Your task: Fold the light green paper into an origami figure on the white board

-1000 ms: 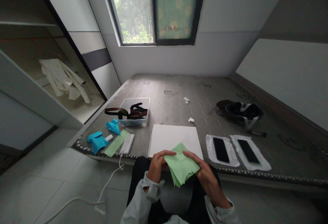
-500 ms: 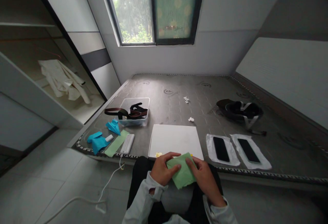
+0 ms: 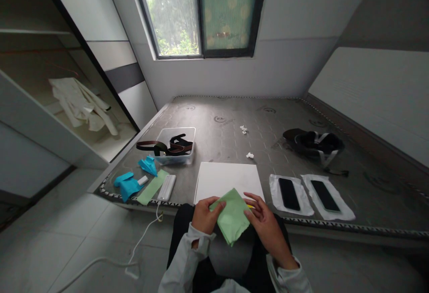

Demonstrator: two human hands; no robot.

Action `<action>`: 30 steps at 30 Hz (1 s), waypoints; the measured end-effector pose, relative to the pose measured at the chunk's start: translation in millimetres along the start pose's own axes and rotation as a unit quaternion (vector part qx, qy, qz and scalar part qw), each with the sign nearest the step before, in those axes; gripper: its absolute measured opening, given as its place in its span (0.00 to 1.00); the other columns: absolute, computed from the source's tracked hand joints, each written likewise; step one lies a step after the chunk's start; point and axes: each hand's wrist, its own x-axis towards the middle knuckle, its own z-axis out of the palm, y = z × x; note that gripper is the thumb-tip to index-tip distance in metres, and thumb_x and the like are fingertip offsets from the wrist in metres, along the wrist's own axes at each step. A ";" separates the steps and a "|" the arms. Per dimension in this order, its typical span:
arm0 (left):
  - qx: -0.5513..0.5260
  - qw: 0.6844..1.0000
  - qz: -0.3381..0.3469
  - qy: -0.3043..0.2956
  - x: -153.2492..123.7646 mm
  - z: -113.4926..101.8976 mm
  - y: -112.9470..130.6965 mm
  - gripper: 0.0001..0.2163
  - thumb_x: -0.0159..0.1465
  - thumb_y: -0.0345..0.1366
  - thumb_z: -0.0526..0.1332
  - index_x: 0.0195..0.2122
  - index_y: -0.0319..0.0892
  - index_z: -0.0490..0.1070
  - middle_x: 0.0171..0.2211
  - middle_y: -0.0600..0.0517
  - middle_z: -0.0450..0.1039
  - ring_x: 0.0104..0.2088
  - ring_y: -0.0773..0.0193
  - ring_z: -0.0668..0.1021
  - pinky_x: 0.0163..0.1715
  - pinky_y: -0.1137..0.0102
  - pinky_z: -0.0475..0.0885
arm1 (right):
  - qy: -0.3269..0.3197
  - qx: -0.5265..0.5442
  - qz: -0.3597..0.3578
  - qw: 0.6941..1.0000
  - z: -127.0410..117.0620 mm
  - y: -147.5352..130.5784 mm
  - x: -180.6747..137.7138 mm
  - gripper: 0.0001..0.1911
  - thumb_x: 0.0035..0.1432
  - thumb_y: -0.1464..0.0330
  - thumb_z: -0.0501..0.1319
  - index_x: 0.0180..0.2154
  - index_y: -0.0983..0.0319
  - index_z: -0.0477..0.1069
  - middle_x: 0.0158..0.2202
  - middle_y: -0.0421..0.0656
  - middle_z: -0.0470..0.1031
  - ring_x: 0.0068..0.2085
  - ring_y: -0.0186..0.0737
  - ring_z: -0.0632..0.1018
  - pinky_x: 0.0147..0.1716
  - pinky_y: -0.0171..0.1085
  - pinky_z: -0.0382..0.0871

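A folded sheet of green paper (image 3: 232, 218) is held above my lap, turned so that one corner points up and one down. My left hand (image 3: 205, 214) pinches its left corner, thumb on the front face. At the right corner, the thumb of my right hand (image 3: 265, 223) rests on the edge, with the index finger raised and the other fingers curled behind. Just beyond the hands lies a white flat box (image 3: 229, 179) at the bed's front edge. A small yellow bit (image 3: 250, 206) shows near my right fingers.
On the mattress (image 3: 214, 105), left, are a clear plastic box (image 3: 192, 156) with belts (image 3: 177, 147), blue paper pieces (image 3: 130, 188), a green strip (image 3: 153, 188) and a white power strip (image 3: 166, 188). Right are two phones (image 3: 289, 194) on white wrappers and a black cap (image 3: 313, 145).
The green paper has turned so a corner points upward, and it has shifted slightly left with my left hand. My right fingers have loosened and spread at its right corner.
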 end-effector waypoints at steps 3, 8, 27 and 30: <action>-0.020 1.000 -0.002 0.015 3.1 -2.8 -0.9 0.16 0.58 0.46 0.63 0.34 0.37 0.81 0.28 0.49 0.81 0.29 0.58 0.79 0.30 0.70 0.70 | -0.027 -0.015 -0.010 0.999 -2.2 -3.3 -3.7 0.22 0.53 0.62 0.66 0.50 0.56 0.68 0.55 0.48 0.72 0.50 0.44 0.78 0.50 0.44 0.73; -0.033 0.999 0.003 0.007 5.4 -2.8 -4.1 0.18 0.59 0.47 0.62 0.37 0.35 0.80 0.33 0.47 0.82 0.33 0.56 0.79 0.33 0.69 0.72 | -0.108 -0.089 -0.031 0.990 -2.5 -14.3 -11.4 0.22 0.48 0.67 0.69 0.47 0.56 0.74 0.56 0.46 0.68 0.55 0.47 0.74 0.55 0.44 0.70; -0.092 0.995 -0.027 -0.023 4.8 4.0 -11.4 0.20 0.56 0.50 0.64 0.38 0.36 0.80 0.32 0.48 0.81 0.34 0.56 0.79 0.34 0.68 0.72 | -0.073 -0.243 -0.070 0.965 -1.0 -19.4 -11.6 0.14 0.50 0.69 0.66 0.41 0.52 0.79 0.50 0.43 0.76 0.56 0.48 0.72 0.57 0.44 0.64; -0.101 0.994 -0.021 -0.047 3.1 5.9 -8.3 0.21 0.56 0.51 0.64 0.38 0.36 0.80 0.31 0.48 0.81 0.34 0.56 0.78 0.35 0.68 0.71 | -0.055 -0.235 -0.090 0.966 3.0 -20.2 -9.4 0.07 0.56 0.64 0.63 0.35 0.56 0.79 0.43 0.44 0.78 0.47 0.45 0.77 0.48 0.40 0.68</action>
